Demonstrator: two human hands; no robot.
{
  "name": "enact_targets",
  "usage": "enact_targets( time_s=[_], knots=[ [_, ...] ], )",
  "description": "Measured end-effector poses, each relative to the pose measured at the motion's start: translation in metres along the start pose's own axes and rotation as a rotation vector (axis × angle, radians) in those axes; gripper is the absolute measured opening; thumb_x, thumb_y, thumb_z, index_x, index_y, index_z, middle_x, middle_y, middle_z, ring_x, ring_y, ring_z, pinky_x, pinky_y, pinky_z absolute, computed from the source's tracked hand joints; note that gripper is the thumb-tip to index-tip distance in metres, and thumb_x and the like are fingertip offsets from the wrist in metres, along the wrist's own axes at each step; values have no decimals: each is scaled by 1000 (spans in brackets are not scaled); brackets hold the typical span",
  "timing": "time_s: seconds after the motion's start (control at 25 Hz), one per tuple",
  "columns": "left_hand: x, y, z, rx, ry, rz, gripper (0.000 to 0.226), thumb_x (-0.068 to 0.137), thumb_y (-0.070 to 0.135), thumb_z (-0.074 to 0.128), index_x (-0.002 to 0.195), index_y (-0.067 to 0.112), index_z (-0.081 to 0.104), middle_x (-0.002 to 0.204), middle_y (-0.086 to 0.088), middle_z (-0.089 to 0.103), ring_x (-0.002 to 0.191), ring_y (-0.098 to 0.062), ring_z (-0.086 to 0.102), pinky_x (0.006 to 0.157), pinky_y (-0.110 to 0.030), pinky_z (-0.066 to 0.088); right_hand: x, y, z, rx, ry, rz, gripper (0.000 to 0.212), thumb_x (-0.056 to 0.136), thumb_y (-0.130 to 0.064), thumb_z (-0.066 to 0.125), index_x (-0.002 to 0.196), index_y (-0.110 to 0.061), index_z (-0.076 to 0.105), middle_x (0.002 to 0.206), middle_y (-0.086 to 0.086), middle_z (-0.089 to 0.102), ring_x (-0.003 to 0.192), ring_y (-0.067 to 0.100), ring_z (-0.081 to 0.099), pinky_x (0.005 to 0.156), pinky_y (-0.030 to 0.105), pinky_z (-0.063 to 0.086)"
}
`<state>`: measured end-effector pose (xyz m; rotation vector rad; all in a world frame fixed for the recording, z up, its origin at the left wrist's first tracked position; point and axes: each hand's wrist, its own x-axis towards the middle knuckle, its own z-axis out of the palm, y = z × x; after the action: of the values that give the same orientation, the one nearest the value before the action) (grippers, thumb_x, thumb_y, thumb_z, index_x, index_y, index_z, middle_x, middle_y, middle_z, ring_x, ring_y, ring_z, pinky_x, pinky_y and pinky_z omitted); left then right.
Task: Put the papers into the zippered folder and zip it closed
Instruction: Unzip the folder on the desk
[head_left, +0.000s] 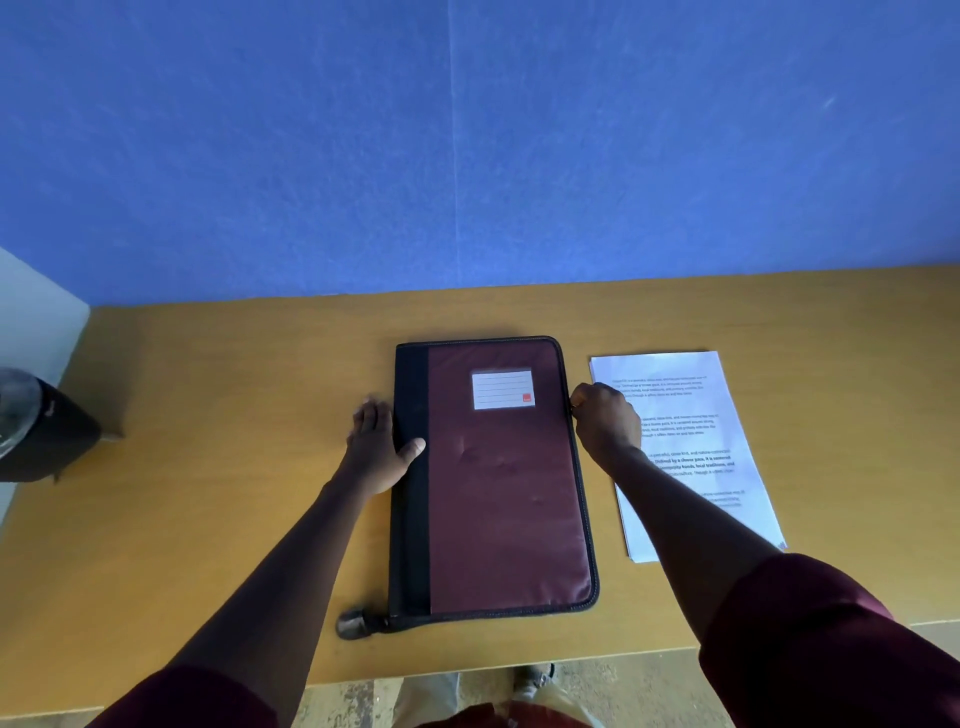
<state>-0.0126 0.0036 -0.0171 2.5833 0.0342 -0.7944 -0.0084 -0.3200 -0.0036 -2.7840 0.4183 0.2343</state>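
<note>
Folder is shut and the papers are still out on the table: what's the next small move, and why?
Probably draw the zipper along the folder's right edge to open it. The right hand is pinched at that edge, seemingly on the pull, though the pull itself is hidden. The left hand rests on the spine side, steadying it. The papers lie beside the folder, so it must open first.

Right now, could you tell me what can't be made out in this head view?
- Zipper pull: the right hand pinches at the folder edge, and its fingers hide what they hold.
- Papers: text too small to read; the right forearm covers the lower left part.
- Dark object at left: cut off by the frame edge.
- Left hand: its fingers beside the spine are blurred.
</note>
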Motion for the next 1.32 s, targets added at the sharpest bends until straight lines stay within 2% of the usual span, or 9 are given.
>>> enact_targets(
  time_s=[0.28, 0.52, 0.76, 0.88, 1.04, 1.2, 1.32],
  knots=[
    [-62, -20, 39, 28, -22, 14, 94, 97, 55, 46, 155, 6, -11, 163, -13, -20, 150, -29, -19, 123, -50, 7, -47, 16, 5, -10, -20, -28, 21, 83, -3, 55, 89, -19, 67, 90, 4, 65, 74, 31, 62, 60, 32, 49],
    [-108, -31, 67, 19, -14, -9, 92, 98, 53, 46, 156, 6, -10, 163, -11, -21, 151, -27, -18, 123, -47, 14, -100, 34, 16, -1, -20, -61, 14, 85, -5, 52, 84, -16, 62, 86, 4, 63, 69, 31, 56, 56, 29, 40],
    [-148, -37, 100, 40, 53, -37, 89, 99, 52, 45, 156, 5, -5, 165, -13, -12, 152, -28, -9, 122, -46, 18, -148, 53, 20, -8, -26, -102, 16, 92, -11, 50, 88, -17, 64, 90, 4, 66, 75, 31, 62, 61, 33, 52],
    [-161, -42, 110, 73, 63, -35, 89, 99, 52, 44, 156, 5, -4, 165, -14, -10, 153, -29, -5, 122, -45, 18, -169, 61, 21, 12, -50, -90, 19, 92, -12, 50, 92, -19, 68, 94, 4, 69, 78, 30, 65, 66, 37, 57],
    [-165, -44, 113, 41, 76, -52, 88, 98, 53, 45, 157, 9, -2, 165, -10, -10, 153, -27, -4, 122, -43, 18, -196, 69, 23, 51, -63, -51, 23, 89, -12, 49, 92, -20, 70, 95, 4, 71, 80, 31, 67, 63, 31, 52],
    [-165, -47, 110, 50, 73, -14, 88, 97, 55, 46, 157, 11, -1, 166, -8, -10, 153, -25, -1, 119, -42, 26, -219, 68, 30, 88, -36, 28, 22, 87, -10, 51, 90, -19, 71, 91, 5, 71, 76, 30, 66, 61, 31, 52],
    [-168, -56, 101, 81, 36, 43, 88, 96, 53, 51, 158, 13, 4, 166, -6, -9, 152, -23, 11, 114, -39, 34, -235, 61, 37, 121, -31, 102, 20, 86, -10, 51, 88, -16, 69, 89, 7, 70, 73, 32, 64, 59, 30, 48]
  ],
)
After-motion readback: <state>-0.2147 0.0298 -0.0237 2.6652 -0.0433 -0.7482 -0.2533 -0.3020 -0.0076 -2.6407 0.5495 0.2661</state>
